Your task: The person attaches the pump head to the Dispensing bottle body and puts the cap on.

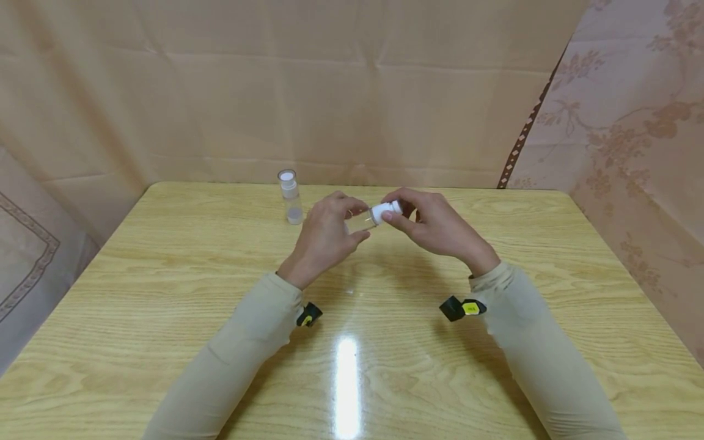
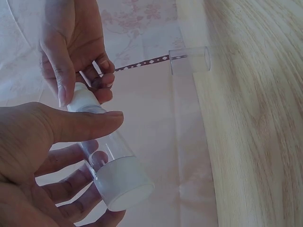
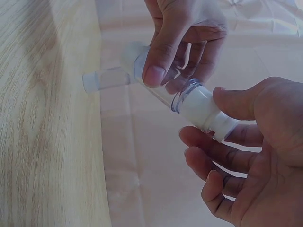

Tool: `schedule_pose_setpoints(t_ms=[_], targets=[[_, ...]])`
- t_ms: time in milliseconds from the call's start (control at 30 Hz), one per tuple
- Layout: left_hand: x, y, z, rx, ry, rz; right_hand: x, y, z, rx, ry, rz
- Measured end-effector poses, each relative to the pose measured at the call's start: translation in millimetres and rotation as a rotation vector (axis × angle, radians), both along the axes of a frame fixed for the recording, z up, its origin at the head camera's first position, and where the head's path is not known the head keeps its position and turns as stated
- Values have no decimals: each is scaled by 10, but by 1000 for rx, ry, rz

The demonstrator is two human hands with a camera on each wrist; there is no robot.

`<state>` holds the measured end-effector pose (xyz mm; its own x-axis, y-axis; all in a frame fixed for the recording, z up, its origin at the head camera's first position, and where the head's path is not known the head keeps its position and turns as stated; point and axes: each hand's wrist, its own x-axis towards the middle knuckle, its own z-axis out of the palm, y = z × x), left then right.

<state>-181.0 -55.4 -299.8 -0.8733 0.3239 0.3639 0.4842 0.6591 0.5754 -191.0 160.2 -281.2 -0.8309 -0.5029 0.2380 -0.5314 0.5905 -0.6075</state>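
My left hand holds a clear bottle by its body, thumb on one side and fingers on the other. The bottle is tilted above the table, its white base toward my left palm. With thumb and fingers, my right hand grips the white pump collar at the bottle's other end. Clear threads show between collar and body in the right wrist view. A second clear bottle, with a white top, stands upright on the table left of my left hand.
A clear hollow cylinder, like a cap, stands near the table's far edge in the left wrist view. The wooden table ends at a beige curtain. Patterned cloth hangs to the right.
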Motion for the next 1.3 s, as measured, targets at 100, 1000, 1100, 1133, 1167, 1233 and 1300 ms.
schedule_pose_setpoints(t_ms=[100, 1000, 1100, 1133, 1167, 1233, 1300], targets=[[0, 0, 2, -3, -2, 0, 1, 0, 0, 5, 1, -5], [-34, -32, 6, 82, -184, -59, 0, 37, -15, -76, 112, 58], [-33, -34, 8, 89, -186, -63, -4, 34, -20, -71, 113, 58], [-32, -35, 8, 89, -186, -64, -4, 33, -21, -68, 112, 57], [-31, -35, 8, 90, -185, -64, -3, 32, -19, -67, 110, 56], [-31, -34, 7, 91, -184, -63, -2, 31, -18, -64, 106, 55], [-28, -33, 7, 87, -181, -57, 1, 30, -17, -61, 100, 54]])
